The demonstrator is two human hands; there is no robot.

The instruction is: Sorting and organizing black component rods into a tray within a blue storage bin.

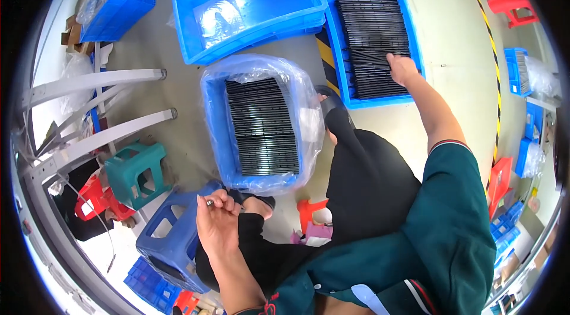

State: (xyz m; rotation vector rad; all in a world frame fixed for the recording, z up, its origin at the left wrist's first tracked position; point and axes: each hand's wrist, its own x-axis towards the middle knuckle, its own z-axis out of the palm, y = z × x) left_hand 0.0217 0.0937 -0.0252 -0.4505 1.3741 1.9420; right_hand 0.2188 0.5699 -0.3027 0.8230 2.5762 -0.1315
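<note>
A pale grey workshop floor is crowded with blue plastic crates and small plastic stools. The right hand (402,70) reaches out to a shallow blue plastic crate (334,36) filled with stacked flat black strips (373,30); its fingers lie spread on the loose strips near the crate's lower right, touching them, though whether they grip one cannot be told. The left hand (217,220) is curled closed above a blue plastic stool (172,238), pinching a small silvery metal piece (209,202) at its fingertips. Between the hands sits a blue crate lined with a clear plastic bag (217,119), also holding black strips.
</note>
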